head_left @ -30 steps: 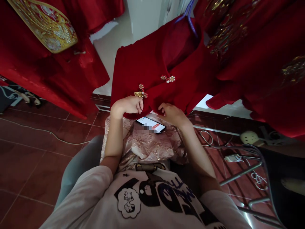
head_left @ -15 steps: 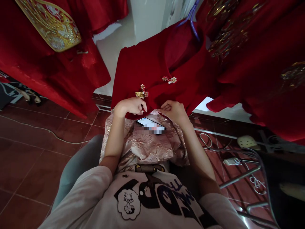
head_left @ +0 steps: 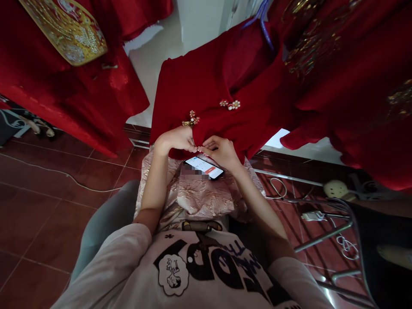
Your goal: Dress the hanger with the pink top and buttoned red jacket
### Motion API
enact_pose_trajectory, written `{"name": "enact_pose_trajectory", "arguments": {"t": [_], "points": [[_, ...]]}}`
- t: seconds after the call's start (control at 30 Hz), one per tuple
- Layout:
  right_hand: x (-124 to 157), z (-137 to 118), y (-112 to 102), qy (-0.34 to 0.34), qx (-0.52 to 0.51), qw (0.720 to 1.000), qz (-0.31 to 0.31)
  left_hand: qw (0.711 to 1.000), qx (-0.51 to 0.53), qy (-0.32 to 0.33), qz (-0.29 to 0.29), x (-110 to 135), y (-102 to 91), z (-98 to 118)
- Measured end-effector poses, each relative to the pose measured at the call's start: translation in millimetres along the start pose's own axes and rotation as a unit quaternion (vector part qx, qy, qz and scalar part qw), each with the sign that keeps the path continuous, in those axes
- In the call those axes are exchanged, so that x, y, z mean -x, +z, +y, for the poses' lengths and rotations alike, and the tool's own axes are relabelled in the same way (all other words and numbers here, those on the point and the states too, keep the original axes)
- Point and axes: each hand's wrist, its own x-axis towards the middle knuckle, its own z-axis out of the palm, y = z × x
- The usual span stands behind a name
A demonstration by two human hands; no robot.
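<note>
A red garment [head_left: 189,86] with a standing neckline hangs in front of me on a purple hanger [head_left: 265,34], its lower part drawn over my lap. My left hand [head_left: 177,140] pinches its edge. Fingertips of my right hand [head_left: 222,151] meet the left ones there, closed on the same edge. A tiny bright bead-like piece shows between them, too small to make out. Above my hands sit a flower-shaped bead fastener [head_left: 193,118] with gold dangles and another bead fastener [head_left: 230,104]. A lit phone [head_left: 206,166] lies just below my hands on pink brocade cloth [head_left: 206,199].
More red garments hang at the left [head_left: 74,103] and right [head_left: 347,107], with gold embroidery. A pale cable [head_left: 67,175] runs over the tiled floor [head_left: 35,214]. To the right are a metal-framed chair [head_left: 325,238], a white plug [head_left: 313,216] and a round power strip [head_left: 334,189].
My right hand has moved left, so its fingertips now meet the left hand's at the garment edge. The left hand has shifted slightly. The phone's lower right is now uncovered.
</note>
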Motion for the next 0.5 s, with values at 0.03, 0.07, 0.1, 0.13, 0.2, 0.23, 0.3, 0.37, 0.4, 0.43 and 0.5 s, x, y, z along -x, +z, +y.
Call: {"name": "enact_pose_trajectory", "arguments": {"t": [0.03,0.07,0.1,0.13,0.2,0.23,0.3,0.37,0.4,0.43,0.5], "points": [[0,0,-1,-0.002,0.007,1.000,-0.004,1.000,-0.004,-0.010,-0.009,-1,-0.1,0],[1,-1,-1,-0.004,0.015,1.000,-0.006,0.999,-0.011,-0.024,-0.023,-1,-0.3,1],[1,-2,-1,-0.004,0.025,1.000,-0.006,0.999,-0.018,-0.038,-0.035,-2,-0.5,0],[2,-2,-1,-0.004,0.035,0.999,-0.005,0.998,-0.026,-0.044,-0.031,-3,-0.6,0],[2,-3,2,-0.007,0.051,0.999,-0.001,0.998,-0.040,-0.043,-0.023,-5,-0.3,-2],[2,-3,3,-0.011,0.059,0.998,0.002,0.998,-0.046,-0.039,-0.019,-5,0.2,-3],[2,-3,7,-0.023,0.073,0.997,0.006,0.998,-0.054,-0.036,-0.013,-7,1.3,-5],[2,-1,11,-0.031,0.084,0.996,0.012,0.996,-0.074,-0.051,-0.004,-7,2.1,-4],[2,1,12,-0.032,0.088,0.995,0.014,0.994,-0.092,-0.060,0.006,-7,2.2,-2],[2,3,13,-0.035,0.091,0.995,0.015,0.991,-0.112,-0.065,0.019,-6,2.1,1],[3,6,15,-0.046,0.102,0.994,0.017,0.986,-0.147,-0.065,0.047,-5,1.2,6]]}}
